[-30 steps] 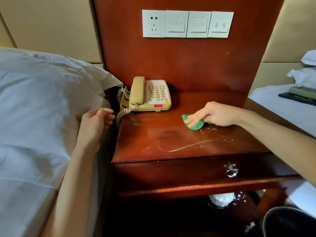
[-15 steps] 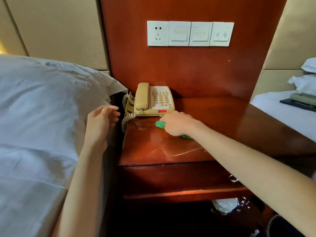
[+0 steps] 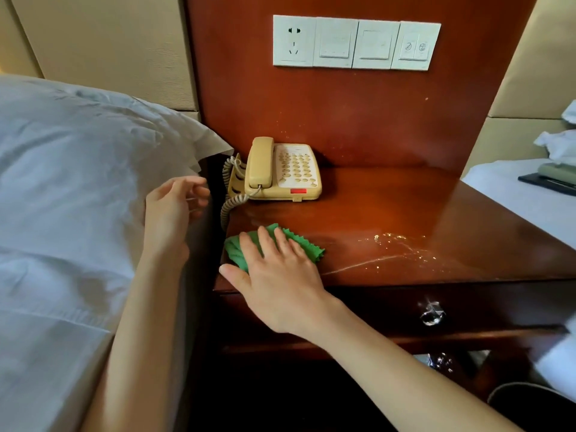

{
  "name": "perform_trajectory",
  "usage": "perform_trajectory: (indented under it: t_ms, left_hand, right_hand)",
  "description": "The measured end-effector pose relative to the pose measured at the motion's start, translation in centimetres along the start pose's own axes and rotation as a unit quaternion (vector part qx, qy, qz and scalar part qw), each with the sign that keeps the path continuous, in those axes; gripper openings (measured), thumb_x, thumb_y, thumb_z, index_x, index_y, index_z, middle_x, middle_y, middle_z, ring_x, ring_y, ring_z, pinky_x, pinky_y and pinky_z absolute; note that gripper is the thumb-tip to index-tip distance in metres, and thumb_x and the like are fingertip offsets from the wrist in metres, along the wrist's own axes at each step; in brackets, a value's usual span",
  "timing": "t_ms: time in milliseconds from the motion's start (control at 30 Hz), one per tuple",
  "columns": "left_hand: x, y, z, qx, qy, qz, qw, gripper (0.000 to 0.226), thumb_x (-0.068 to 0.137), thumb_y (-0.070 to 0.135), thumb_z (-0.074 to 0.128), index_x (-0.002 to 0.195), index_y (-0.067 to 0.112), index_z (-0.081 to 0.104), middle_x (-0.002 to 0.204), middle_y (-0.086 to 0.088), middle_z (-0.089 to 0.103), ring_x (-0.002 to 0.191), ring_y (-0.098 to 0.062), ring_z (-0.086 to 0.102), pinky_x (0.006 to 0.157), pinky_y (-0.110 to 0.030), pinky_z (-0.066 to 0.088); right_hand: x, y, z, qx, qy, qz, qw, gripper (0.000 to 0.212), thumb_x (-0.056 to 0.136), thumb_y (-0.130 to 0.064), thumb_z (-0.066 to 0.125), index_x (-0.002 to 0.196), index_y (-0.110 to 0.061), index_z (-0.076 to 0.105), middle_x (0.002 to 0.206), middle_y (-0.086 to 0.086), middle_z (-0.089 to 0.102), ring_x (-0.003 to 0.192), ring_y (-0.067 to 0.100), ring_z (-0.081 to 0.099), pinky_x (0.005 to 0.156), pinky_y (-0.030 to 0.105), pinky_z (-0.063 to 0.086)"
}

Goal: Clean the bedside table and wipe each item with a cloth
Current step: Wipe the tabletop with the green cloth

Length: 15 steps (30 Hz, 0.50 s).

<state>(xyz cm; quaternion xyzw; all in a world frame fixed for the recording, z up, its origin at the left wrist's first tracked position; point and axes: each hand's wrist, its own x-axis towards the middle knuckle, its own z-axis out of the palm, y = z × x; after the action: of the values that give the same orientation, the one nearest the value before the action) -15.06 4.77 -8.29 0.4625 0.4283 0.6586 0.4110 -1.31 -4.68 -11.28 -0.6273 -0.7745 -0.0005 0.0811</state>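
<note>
The telephone [image 3: 282,169] sits at my table's [image 3: 405,213] far left; my right hand [image 3: 277,275] presses the cloth [image 3: 299,243] on the near left corner, my left hand [image 3: 171,210] against the pillow [image 3: 78,169] further left

Bedside table [image 3: 389,213]: glossy red-brown wood top, pale crumbs + streak at front right. Green cloth [image 3: 307,244], zigzag edge, flat at front-left corner, partly hidden. Beige phone [image 3: 282,169] at back left, handset on cradle, coiled cord off left edge.
</note>
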Motion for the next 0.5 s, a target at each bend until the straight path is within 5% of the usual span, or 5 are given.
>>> perform_trajectory:
  t_ms: [233,367,500]
  left_hand:
    - [-1.3,-1.0,1.8,0.029,0.004,0.039,0.999,0.029,0.087,0.010,0.047,0.071,0.023,0.067,0.052,0.010,0.062,0.049,-0.001,0.053,0.049,-0.012,0.039]
    - [-3.7,-1.5,5.7,0.113,-0.109,0.088,0.984,0.029,0.089,0.015,0.046,0.075,0.026,0.068,0.066,0.006,0.066,0.061,-0.008,0.063,0.053,-0.020,0.046]
    - [-5.5,-1.5,8.4,0.222,-0.161,0.167,0.947,0.023,0.088,0.023,0.047,0.080,0.031,0.067,0.070,0.020,0.067,0.069,0.011,0.058,0.054,-0.003,0.039]
  right_hand:
    - [-0.8,4.5,-0.3,-0.007,0.029,0.058,0.998,0.058,0.102,-0.044,0.018,0.152,-0.016,0.010,0.159,0.016,0.010,0.147,0.034,0.005,0.118,0.045,0.007]
    - [-1.3,7.1,-0.7,0.011,0.038,0.098,0.994,0.054,0.103,-0.037,0.022,0.152,-0.017,0.012,0.160,0.015,0.010,0.147,0.033,0.006,0.118,0.045,0.008]
    - [-2.6,10.6,-1.4,0.017,0.035,0.155,0.987,0.053,0.103,-0.034,0.021,0.152,-0.018,0.012,0.160,0.013,0.009,0.147,0.032,0.004,0.118,0.044,0.007]
